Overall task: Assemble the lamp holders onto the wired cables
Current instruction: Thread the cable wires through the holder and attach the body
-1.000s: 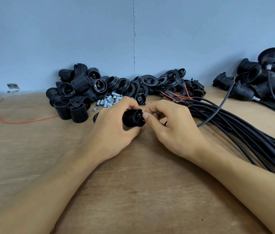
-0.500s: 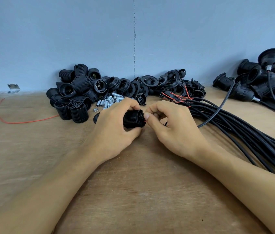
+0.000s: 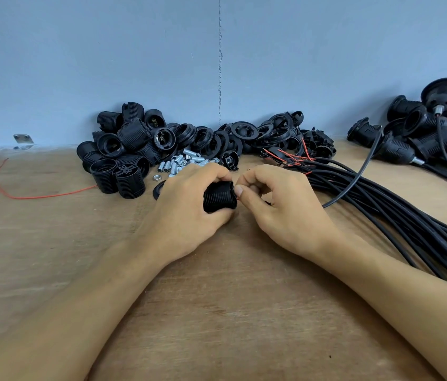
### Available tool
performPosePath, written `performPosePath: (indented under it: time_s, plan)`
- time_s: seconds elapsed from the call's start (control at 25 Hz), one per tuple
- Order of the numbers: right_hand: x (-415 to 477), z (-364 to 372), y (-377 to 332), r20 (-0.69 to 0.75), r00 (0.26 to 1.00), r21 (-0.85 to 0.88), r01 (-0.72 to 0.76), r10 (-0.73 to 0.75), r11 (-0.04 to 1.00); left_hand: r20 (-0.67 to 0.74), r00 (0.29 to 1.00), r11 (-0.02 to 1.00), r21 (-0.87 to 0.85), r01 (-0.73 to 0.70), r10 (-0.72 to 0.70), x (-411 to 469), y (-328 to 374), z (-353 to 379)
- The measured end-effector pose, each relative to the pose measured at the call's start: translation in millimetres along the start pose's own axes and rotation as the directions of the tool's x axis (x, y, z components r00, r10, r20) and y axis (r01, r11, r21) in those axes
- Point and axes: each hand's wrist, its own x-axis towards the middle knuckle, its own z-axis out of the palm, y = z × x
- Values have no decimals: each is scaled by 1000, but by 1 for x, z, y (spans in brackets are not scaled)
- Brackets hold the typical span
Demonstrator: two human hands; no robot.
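Little has shifted in the past second: both hands have dipped a touch toward the counter (image 3: 217, 312) and otherwise keep their pose. The left hand (image 3: 186, 213) wraps its curled fingers and thumb around a ribbed black lamp holder (image 3: 218, 199), lying on its side just above the wood at centre. The right hand (image 3: 285, 213), fingers curled, pinches the red-tipped end of a black cable (image 3: 354, 180) at the holder's right end. The cable emerges from under the palm and arcs up to the right. Just beyond the knuckles lie small metal tubes (image 3: 178, 163) and a nut (image 3: 157, 177). Behind them, against the blue wall (image 3: 134, 50), sit a heap of loose holders (image 3: 123, 149) and a pile of black rings (image 3: 244, 132). A thick bundle of cables (image 3: 381, 213) fans away to the right. Wired holders (image 3: 423, 138) crowd the far right corner. A stray red wire (image 3: 38, 197) curls at left, near a metal bracket (image 3: 23, 138).
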Motion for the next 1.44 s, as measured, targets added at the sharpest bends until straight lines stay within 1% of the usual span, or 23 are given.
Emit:
performPosePath:
  time_s: [0.2,0.36,0.48,0.6,0.76,0.88,1.12,1.44]
  plan:
    - [2,0,2,54,993,40,-106,104,994,55,998,999,2,36,-36,0,0,-2]
    - [4,-3,1,17,984,102,-177,176,979,53,995,996,6,88,-88,2,-1,0]
    - [3,-4,0,-8,977,114,-213,215,970,50,994,995,13,95,-96,2,-1,1]
    - [3,-6,-2,9,979,97,-206,206,974,69,993,996,-2,93,-92,2,-2,1]
    - [3,-8,-4,48,978,104,-209,205,972,61,994,996,-11,92,-91,2,-2,1]
    - [4,-7,-5,61,983,77,-177,173,981,61,994,995,-39,95,-92,1,-2,0]
    - [4,-4,-2,55,990,52,-135,133,989,40,996,995,-68,78,-75,2,0,-2]
    - [2,-1,-3,21,996,56,-88,87,995,46,997,994,-82,69,-65,2,2,-2]
